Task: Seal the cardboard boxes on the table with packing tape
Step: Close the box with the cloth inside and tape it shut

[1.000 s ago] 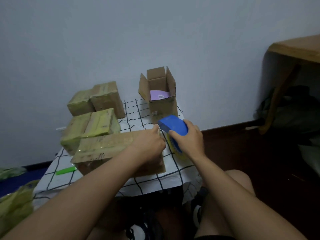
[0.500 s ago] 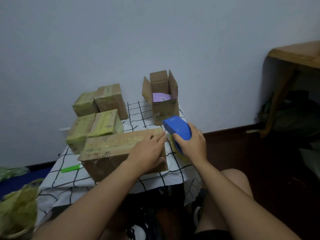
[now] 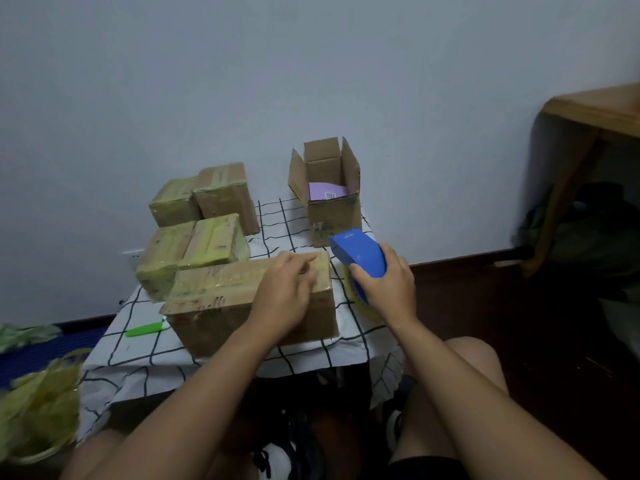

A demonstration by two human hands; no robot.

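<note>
A person is sitting at a small table [image 3: 138,355] draped in a white cloth with a black grid, looking down at both bare hands. The left hand [image 3: 284,296] is resting on top of a long cardboard box [image 3: 214,299] lying along the table's near edge, its fingers loosely bent and pressing down near the box's right end, where glossy tape is already running along the top seam. The right hand [image 3: 388,289] is gripping a blue tape dispenser [image 3: 358,252], fingers wrapped around its body, just beside the box's right end and near the table's right edge; a yellowish roll of tape is showing beneath the hand. At the far right corner an open box [image 3: 332,216] is standing with its flaps up and a purple item inside, not yet sealed. Four smaller taped boxes [image 3: 204,233] are clustering toward the far left corner. A green pen [image 3: 145,329] is lying by the near left edge. The long box looks light and fairly stiff, though its top would probably give under hard pressing, so a flat palm on the lid seems the best hold. The tape is likely clingy and apt to wrinkle.
</note>
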